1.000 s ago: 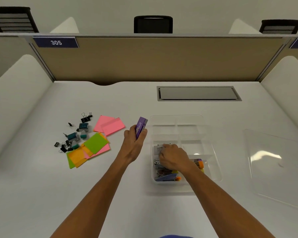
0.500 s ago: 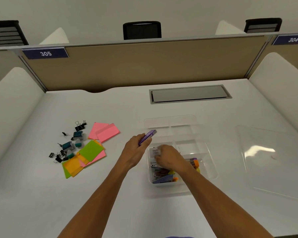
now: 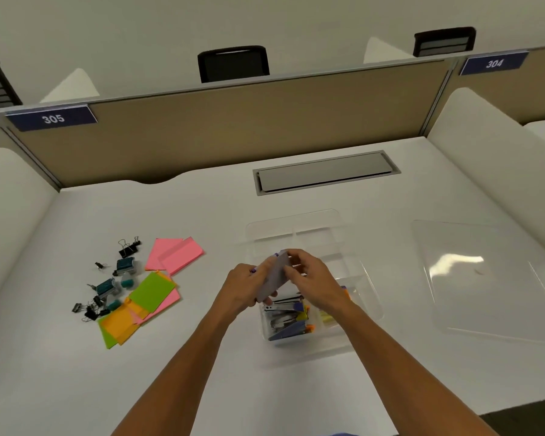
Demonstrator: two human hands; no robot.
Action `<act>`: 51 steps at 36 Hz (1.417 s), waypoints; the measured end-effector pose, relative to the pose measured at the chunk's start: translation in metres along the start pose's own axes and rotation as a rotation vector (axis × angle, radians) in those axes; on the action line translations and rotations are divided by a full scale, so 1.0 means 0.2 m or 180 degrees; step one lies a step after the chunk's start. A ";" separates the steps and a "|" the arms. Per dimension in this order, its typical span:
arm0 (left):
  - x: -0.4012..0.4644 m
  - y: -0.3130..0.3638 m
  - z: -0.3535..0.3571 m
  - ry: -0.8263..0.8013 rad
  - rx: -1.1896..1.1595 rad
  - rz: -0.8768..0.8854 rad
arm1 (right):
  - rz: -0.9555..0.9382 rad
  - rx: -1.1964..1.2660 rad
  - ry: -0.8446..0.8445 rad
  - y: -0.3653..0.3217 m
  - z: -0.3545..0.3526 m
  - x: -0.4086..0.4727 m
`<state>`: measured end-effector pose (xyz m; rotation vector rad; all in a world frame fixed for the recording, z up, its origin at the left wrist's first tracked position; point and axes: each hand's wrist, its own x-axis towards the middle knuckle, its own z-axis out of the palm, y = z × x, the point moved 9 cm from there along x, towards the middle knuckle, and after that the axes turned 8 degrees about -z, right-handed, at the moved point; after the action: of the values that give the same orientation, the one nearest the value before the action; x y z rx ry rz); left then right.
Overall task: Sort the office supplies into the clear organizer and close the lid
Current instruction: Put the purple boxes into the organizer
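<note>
Both hands on the purple stapler (image 3: 274, 276), held tilted over the near-left part of the clear organizer (image 3: 370, 276). Left hand (image 3: 244, 286) grips its lower end, right hand (image 3: 315, 278) pinches the upper end. Organizer's near compartments hold mixed supplies. Lid (image 3: 485, 278) lies flat right of organizer. Sticky notes (image 3: 151, 291) and binder clips (image 3: 107, 287) well left of organizer.

Clear glossy plastic lid (image 3: 485, 278) — matt white desk (image 3: 76, 388).

Forearms bare, sleeveless; blue garment edge (image 3: 340, 433), perhaps shirt.
</note>
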<state>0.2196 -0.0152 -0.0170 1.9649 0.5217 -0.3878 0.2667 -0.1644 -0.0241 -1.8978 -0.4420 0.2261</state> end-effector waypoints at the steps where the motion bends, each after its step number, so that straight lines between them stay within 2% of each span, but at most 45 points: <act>1: 0.01 0.00 0.01 -0.0006 -0.0050 -0.0025 | -0.0003 0.0011 0.0017 0.01 -0.01 0.00; 10: 0.06 0.00 0.01 0.0291 0.0083 0.0222 | 0.0382 0.0275 0.0552 0.10 -0.12 -0.01; 23: 0.06 -0.11 -0.07 0.0692 0.0216 0.0102 | 0.0534 -0.0268 0.0720 0.12 -0.16 0.00; 41: 0.01 -0.25 -0.19 0.1105 0.0267 0.0166 | 0.0539 -0.1537 -0.0310 0.10 0.07 0.05; 51: -0.04 -0.26 -0.20 0.1180 0.0265 0.0280 | 0.0775 -0.1717 -0.0374 0.06 0.13 0.01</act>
<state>0.1874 0.0401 -0.0355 2.1440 0.6583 0.0140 0.2610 -0.1444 -0.0455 -2.4805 -0.3724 0.4121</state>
